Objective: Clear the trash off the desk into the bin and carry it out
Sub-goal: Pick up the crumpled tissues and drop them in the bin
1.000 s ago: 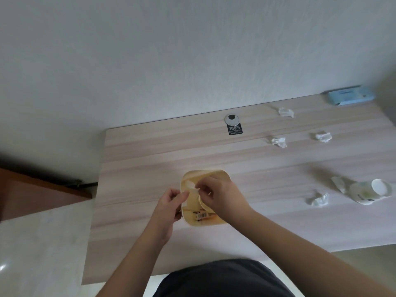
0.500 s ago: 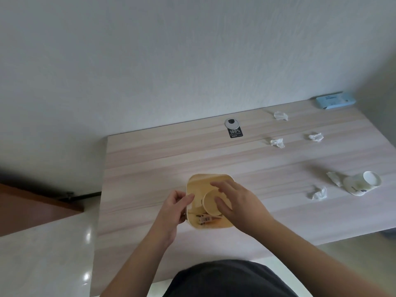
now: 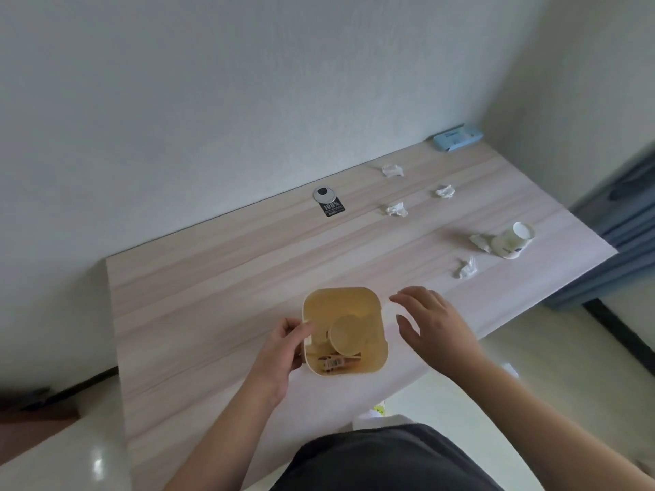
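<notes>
A small yellow bin [image 3: 375, 365] stands on the wooden desk [image 3: 198, 313] in front of me. Inside it lie a paper cup [image 3: 349, 334] and a wrapper [image 3: 336, 363]. My left hand [image 3: 280, 352] grips the bin's left rim. My right hand [image 3: 436, 324] hovers just right of the bin, fingers spread, holding nothing. On the right half of the desk lie several crumpled tissues, among them one at the near right [image 3: 466, 268], one in the middle [image 3: 396, 209] and one near the wall [image 3: 392, 170]. A tipped white paper cup [image 3: 512, 241] lies beside a torn wrapper [image 3: 479, 240].
A blue wipes pack [image 3: 458, 137] sits at the desk's far right corner against the wall. A grey cable grommet [image 3: 323, 194] with a black label [image 3: 332, 209] is set near the back edge. Dark curtains [image 3: 623, 221] hang right of the desk.
My right hand has let go of the paper cup into the bin and drawn out to the right, now empty. My left hand has stayed on the bin's rim. The view has swung left.
</notes>
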